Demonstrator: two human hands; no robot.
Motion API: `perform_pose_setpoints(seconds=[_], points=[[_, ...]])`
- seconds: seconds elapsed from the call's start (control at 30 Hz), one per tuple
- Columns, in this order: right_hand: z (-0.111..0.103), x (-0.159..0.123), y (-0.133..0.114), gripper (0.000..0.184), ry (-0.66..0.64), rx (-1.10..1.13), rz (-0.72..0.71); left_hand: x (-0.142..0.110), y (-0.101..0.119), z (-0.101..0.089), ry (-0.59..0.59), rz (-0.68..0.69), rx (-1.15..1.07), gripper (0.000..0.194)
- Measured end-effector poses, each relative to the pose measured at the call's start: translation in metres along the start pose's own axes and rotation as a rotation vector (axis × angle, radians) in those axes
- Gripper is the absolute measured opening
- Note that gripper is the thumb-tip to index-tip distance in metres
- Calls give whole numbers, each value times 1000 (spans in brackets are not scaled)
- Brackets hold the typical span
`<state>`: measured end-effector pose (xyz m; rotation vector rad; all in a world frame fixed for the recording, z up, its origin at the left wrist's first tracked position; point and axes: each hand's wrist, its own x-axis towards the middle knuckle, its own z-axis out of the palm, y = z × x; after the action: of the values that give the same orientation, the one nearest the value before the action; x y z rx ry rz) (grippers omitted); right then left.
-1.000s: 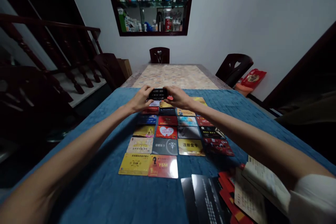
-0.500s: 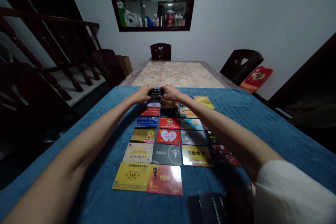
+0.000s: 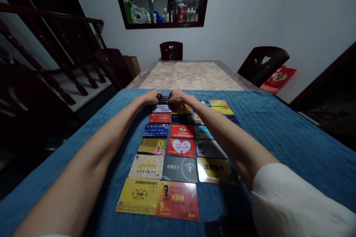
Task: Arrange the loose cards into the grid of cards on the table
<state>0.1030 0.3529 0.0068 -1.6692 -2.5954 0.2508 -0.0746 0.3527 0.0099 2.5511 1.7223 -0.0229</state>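
Both my arms stretch far forward over a blue cloth (image 3: pixel 278 133). My left hand (image 3: pixel 151 97) and my right hand (image 3: pixel 178 96) pinch the two ends of a black card (image 3: pixel 164 99), held low at the far end of a grid of cards. The grid runs toward me in rows: a red card (image 3: pixel 160 118), a blue card (image 3: pixel 155 130), a red heart card (image 3: pixel 181 147), a grey card (image 3: pixel 179 168), a yellow YSM card (image 3: pixel 138 195) and a red YSM card (image 3: pixel 178 200) nearest me. My right forearm covers part of the right-hand columns.
Beyond the cloth lies a bare marble-patterned table top (image 3: pixel 189 76). Dark chairs stand at the far end (image 3: pixel 171 50), right (image 3: pixel 263 64) and left (image 3: pixel 115 64). A red bag (image 3: pixel 279 77) sits by the wall; a stair railing (image 3: pixel 55 44) runs on the left.
Both hands have carried the black card farther away and lower, to the far end of the grid. The view has tilted, so the card pile at bottom right has left the frame.
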Motion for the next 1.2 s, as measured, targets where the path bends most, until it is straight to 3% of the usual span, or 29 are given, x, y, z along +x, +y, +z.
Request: perform_pose_setpoints(seconds=[0.23,0.7,1.0,1.2], points=[[4,-5,-5,41,38,-43,11,3,-3,3,-59,-14,-14,62],[9,-10,-8,43,33,-88,-23,-5,-3,8,21,-44,-16,52],[16,-10,-8,40,57,-109,-35,-9,-4,17,96,-59,-33,41],[14,-21,-5,45,144,-118,-71,-17,-4,22,231,-73,-45,51]])
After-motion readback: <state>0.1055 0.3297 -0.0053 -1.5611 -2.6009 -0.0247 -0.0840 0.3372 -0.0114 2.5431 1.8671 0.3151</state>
